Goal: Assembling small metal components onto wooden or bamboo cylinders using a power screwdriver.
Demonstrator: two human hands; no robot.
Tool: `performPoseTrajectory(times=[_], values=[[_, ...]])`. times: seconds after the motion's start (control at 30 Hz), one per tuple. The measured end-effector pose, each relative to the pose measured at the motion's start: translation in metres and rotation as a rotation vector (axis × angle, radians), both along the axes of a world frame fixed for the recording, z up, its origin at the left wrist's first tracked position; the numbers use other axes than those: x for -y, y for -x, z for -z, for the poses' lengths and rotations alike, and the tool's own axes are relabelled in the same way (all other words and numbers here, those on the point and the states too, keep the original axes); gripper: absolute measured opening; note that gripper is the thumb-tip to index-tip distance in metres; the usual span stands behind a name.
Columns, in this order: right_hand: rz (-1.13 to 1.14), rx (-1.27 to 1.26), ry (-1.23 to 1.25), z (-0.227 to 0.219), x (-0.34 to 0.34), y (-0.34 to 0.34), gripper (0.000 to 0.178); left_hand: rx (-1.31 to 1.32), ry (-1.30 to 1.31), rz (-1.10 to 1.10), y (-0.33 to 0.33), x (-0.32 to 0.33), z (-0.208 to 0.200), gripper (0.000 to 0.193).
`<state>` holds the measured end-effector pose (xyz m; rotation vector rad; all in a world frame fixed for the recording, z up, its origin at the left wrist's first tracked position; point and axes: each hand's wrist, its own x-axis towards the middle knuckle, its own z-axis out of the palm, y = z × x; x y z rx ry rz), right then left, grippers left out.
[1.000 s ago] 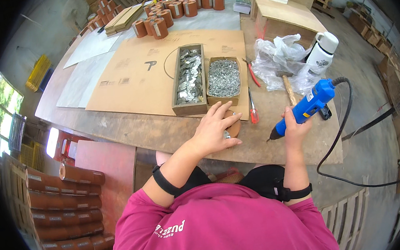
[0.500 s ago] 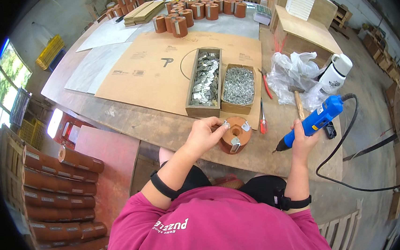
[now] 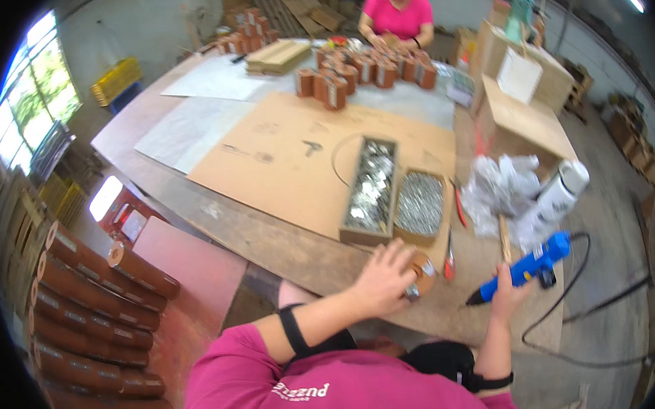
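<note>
My left hand curls over the left side of a short brown cylinder at the table's front edge, hiding much of it. Small silver metal clips show on the cylinder's top. In my right hand is a blue electric screwdriver, its dark tip pointing left toward the cylinder but apart from it. Just beyond the cylinder stand a long wooden box of flat silver metal pieces and a smaller box of screws or nails. The picture is blurred by motion.
Red-handled pliers, a red-handled screwdriver, a wooden-handled tool, a plastic bag and a white bottle lie near the right. Brown cylinders cluster before a person in pink. Long brown rolls are stacked left.
My view has tilted up and turned, showing more of the far person. My left hand has gone from pinching at a clip to spreading over the cylinder. The screwdriver stays in my right hand.
</note>
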<state>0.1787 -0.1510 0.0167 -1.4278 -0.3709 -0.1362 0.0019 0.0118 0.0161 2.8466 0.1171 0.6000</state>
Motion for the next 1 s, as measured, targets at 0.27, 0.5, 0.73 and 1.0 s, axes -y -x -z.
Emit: performPoseTrajectory(times=[0.27,0.5,0.73,1.0], values=[[0.021,-0.007,-0.019,0.013,-0.003,0.0,0.051,0.053,0.15,0.032,0.036,-0.033,-0.041,0.037],[0.055,-0.065,-0.063,0.009,0.001,0.001,0.053,0.318,0.485,-0.388,0.054,-0.177,-0.07,0.051],[0.166,0.022,0.01,0.039,0.014,-0.019,0.041,0.169,0.37,-0.711,-0.023,-0.31,-0.032,0.054],[0.265,-0.061,0.182,0.037,0.03,-0.007,0.025,0.324,0.419,-0.727,-0.141,-0.387,0.017,0.061]])
